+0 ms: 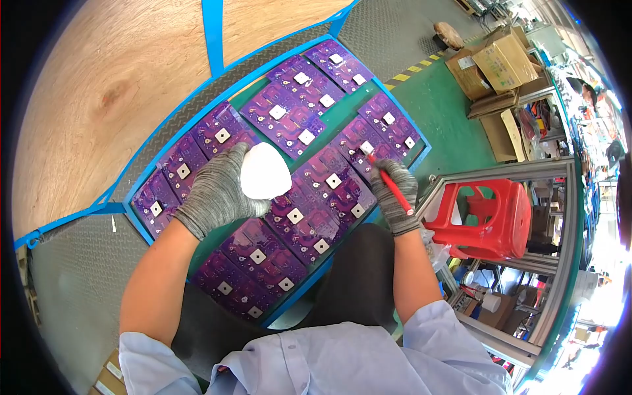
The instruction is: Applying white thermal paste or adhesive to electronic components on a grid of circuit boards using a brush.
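My left hand, in a grey striped knit glove, grips a smooth white rounded piece, perhaps a cup; its inside cannot be made out. In my right hand, gloved the same way, is a slim red stick, like a pen or brush handle. Its far tip points at a white square part on one of the purple circuit boards; whether they touch is unclear. Several such boards lie in rows below both hands, each with white square parts. A green surface shows between the rows.
A blue metal frame borders the boards, and a wooden panel rises beyond it at the left. To the right, a red plastic stool rests within a metal rack. Cardboard boxes are stacked farther back.
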Demonstrator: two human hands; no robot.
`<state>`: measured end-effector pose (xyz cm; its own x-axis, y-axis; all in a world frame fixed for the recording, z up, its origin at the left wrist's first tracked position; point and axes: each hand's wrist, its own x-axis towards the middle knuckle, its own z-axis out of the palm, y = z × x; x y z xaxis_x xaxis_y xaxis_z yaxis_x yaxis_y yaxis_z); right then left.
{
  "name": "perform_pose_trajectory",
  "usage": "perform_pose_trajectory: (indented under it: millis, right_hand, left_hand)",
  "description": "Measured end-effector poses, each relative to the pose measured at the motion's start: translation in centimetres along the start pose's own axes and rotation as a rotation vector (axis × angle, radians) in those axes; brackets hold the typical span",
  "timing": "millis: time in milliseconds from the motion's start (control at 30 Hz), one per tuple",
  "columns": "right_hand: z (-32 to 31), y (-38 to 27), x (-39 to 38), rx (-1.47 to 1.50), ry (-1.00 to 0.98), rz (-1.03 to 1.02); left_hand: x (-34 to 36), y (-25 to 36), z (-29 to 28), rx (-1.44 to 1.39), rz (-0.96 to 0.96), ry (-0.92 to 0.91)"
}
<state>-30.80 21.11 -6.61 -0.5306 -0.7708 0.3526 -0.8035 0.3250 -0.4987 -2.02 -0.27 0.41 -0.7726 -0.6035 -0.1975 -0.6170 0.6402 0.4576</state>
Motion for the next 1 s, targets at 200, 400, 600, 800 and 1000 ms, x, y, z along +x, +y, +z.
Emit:
perform_pose_trajectory:
  millis: [200,400,600,800,1000]
  right_hand:
    - [0.0,-0.3,-1.2,-0.064,-0.104,-0.001]
    - [0.0,-0.3,-1.8,-0.086,-0.007,0.053]
    - [-0.8,-1.8,-2.3,-0.018,0.033,0.027]
    - [-1.0,-2.7,-2.6,0.038,-0.066,0.065]
    - [-0.8,-1.4,-1.6,0.213,0.004,0.089]
  left_hand:
    - [-0.1,-0.3,0.3,-0.01,0.017,-0.016]
    - [0.0,-0.3,0.4,-0.016,0.018,0.003]
    - [0.3,-0.3,0.4,-0.081,0.009,-0.015]
    - [0.1,-0.6,0.6,-0.047,0.021,0.028]
    - [-0.1,0.2,-0.2,-0.133,0.094,0.059]
